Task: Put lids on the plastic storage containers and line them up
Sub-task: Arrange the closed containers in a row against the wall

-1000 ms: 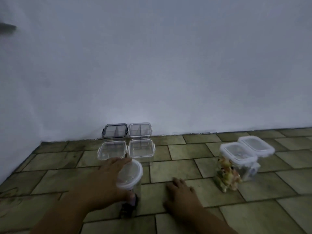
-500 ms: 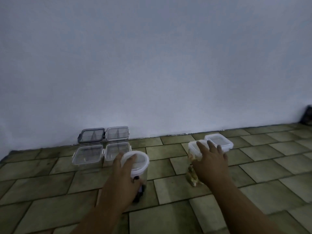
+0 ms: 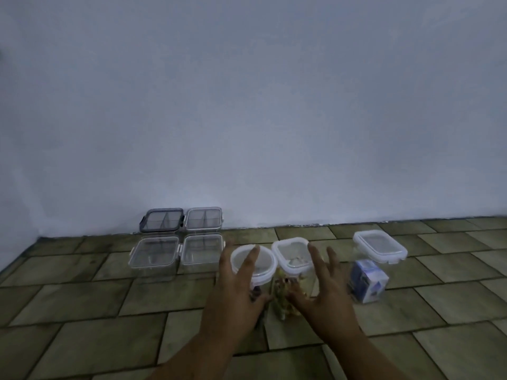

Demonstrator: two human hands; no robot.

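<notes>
Beyond left hand (image 3: 233, 296), round lidded container (image 3: 264, 264)

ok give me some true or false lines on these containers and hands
The round-lidded clear plastic jar stands right next to the square white-lidded clear jar of yellowish contents. True.
The left hand and right hand each lift a lid. False: both are open, fingers spread; the jars are capped.
The rectangular lidded clear container with blue contents stands apart on the right. True.
The four flat clear boxes by the wall form one tower. False: two rows of two on the floor.
</notes>
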